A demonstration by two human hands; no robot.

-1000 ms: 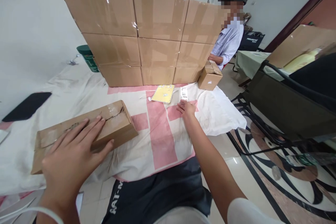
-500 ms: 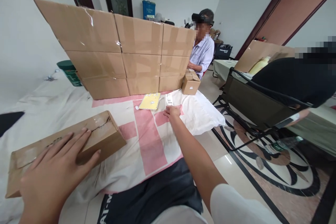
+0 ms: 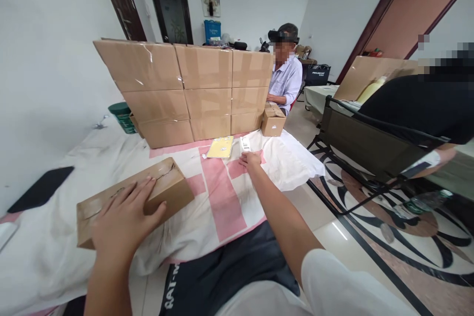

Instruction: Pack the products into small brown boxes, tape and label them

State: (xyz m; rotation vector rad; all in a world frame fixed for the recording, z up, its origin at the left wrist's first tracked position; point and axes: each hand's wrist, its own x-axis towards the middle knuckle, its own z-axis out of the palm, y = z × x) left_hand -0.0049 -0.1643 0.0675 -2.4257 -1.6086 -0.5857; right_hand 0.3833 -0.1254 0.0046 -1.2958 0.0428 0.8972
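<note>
Left hand (image 3: 124, 212) lies flat on long cardboard box (image 3: 172, 196), fingers apart. Right hand (image 3: 251, 159) at white item (image 3: 245, 143), beside yellow card (image 3: 219, 148); can't see whether grip's clamped.

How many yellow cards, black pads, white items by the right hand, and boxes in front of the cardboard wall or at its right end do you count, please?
Yellow card: 1
Black pad: 1
White item by the right hand: 1
Boxes: 2 (long box under left hand, small box)
Total: 5

Rumpled cloth (image 3: 226, 212) (pink-and-white), long carton (image 3: 172, 188) on it, yellow card (image 3: 220, 147), white item (image 3: 245, 144), small box (image 3: 273, 123), cardboard wall (image 3: 207, 98)
</note>
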